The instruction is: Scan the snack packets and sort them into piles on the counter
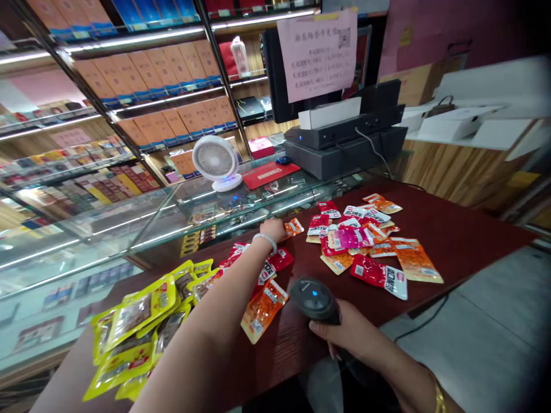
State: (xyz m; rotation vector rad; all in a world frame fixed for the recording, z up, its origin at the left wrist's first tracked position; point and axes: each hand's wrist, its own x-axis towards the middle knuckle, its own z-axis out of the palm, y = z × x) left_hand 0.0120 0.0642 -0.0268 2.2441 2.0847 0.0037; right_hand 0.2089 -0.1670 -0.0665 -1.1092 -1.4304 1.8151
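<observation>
My right hand [350, 327] is wrapped round the handle of a dark barcode scanner [313, 295] with a small blue light on top. My left arm, with a pale bangle, reaches across the table, and my left hand [273, 228] has its fingers closed at the edge of a small orange snack packet [295, 228]; the fingertips are mostly hidden. Beneath that forearm lie red packets [279, 259] and a larger orange packet [264, 310]. A pile of yellow-edged snack bags [142, 315] lies at left. On the right is a heap of red, pink and orange packets [350, 237].
Behind the dark red table [465, 229] runs a glass display counter [172, 221]. It carries a white fan [217, 160], a red mat [269, 174] and a black cash register unit [344, 143] with a monitor. Boxed goods fill the shelves behind.
</observation>
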